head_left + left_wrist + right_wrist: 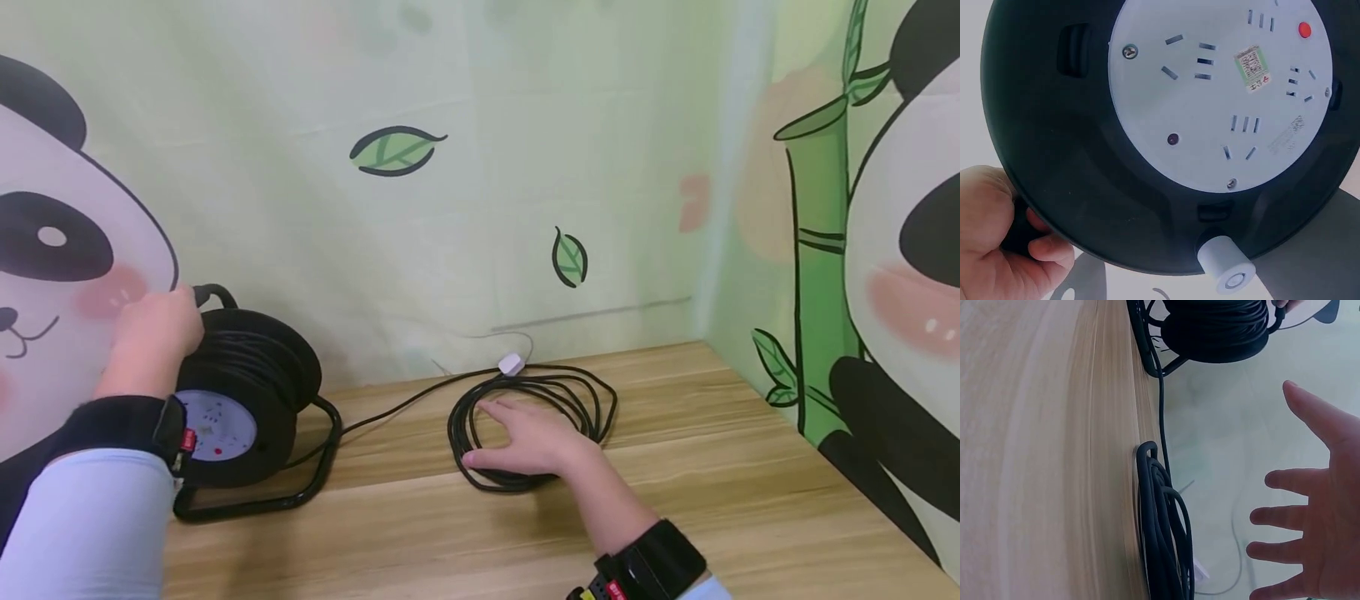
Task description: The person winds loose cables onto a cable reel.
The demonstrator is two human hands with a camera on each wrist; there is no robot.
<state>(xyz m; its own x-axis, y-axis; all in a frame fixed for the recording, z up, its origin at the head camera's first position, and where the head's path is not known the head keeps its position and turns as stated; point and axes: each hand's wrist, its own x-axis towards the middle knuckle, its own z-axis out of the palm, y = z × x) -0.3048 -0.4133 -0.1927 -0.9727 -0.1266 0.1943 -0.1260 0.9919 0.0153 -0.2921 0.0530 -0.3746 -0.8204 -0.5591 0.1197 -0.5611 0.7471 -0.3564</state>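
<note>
A black cable reel (247,358) stands on its tube frame at the left of the table, its white socket face (1216,94) filling much of the left wrist view. My left hand (159,329) grips the reel's top handle (217,293), fingers curled round it. From the drum a black cable (405,406) runs right to a loose coil (585,400) lying on the wood. Above that coil my right hand (528,437) is spread with straight fingers. The right wrist view shows the palm (1335,544) apart from the coil (1163,537), holding nothing.
A small white block, perhaps the plug (512,364), lies at the coil's back edge. A thin pale wire (525,335) runs along the backdrop behind it. The wooden table (420,533) meets a printed panda backdrop (480,167) at the back and right.
</note>
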